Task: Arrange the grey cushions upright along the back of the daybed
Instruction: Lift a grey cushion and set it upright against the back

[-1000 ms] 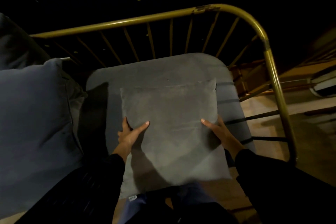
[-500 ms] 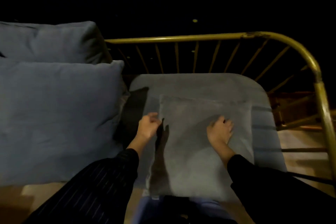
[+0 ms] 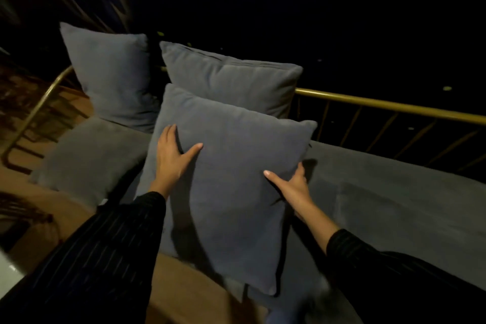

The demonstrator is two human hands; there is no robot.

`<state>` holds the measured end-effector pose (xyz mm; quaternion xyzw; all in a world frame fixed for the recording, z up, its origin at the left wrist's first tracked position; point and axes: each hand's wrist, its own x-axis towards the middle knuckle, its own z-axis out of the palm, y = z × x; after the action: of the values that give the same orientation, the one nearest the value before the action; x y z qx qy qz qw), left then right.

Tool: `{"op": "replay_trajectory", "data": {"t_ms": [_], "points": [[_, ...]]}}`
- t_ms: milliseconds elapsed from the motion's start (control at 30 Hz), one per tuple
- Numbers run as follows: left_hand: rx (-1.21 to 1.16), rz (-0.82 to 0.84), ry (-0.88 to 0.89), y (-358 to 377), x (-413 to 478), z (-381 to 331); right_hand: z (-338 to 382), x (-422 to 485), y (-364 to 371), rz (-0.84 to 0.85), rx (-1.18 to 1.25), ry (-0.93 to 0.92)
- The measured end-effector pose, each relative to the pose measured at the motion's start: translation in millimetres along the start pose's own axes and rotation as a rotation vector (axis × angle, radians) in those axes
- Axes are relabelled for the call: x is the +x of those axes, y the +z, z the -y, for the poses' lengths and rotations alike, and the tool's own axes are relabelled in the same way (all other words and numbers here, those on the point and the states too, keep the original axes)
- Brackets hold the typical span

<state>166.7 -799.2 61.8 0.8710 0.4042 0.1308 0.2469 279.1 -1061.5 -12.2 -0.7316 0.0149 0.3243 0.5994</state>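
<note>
Square grey fabric cushion (image 3: 231,187) is being held by its side edges above the grey daybed mattress (image 3: 394,205): left hand (image 3: 172,156) is gripping the left edge, thumb spread across the front, right hand (image 3: 294,187) is clasping the right edge. Directly behind, a second grey cushion (image 3: 228,79) is leaning on the curved brass rail (image 3: 389,106); a third (image 3: 110,76) is standing upright at the far-left end, and a flat grey pillow (image 3: 92,155) is lying just left.
</note>
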Motion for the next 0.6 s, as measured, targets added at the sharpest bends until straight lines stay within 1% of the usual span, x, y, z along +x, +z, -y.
{"op": "replay_trajectory", "data": {"t_ms": [67,133,200,300,367,467,600], "points": [[-0.043,0.025,-0.095,-10,22,24,-6,8,11,-0.034,0.03,0.027],[-0.188,0.077,-0.223,-15,40,45,-14,13,15,-0.027,0.119,0.059],[-0.313,0.141,-0.275,-16,50,60,-21,16,15,-0.002,0.215,0.084],[-0.442,0.172,-0.294,-12,53,65,-28,18,18,0.015,0.316,0.134],[-0.504,0.122,-0.302,-10,51,58,-27,13,19,0.006,0.378,0.152],[-0.529,0.046,-0.286,-15,43,41,-22,6,12,0.032,0.478,0.133],[-0.513,0.013,-0.234,-30,27,11,-11,-14,-13,0.066,0.521,0.073]]}}
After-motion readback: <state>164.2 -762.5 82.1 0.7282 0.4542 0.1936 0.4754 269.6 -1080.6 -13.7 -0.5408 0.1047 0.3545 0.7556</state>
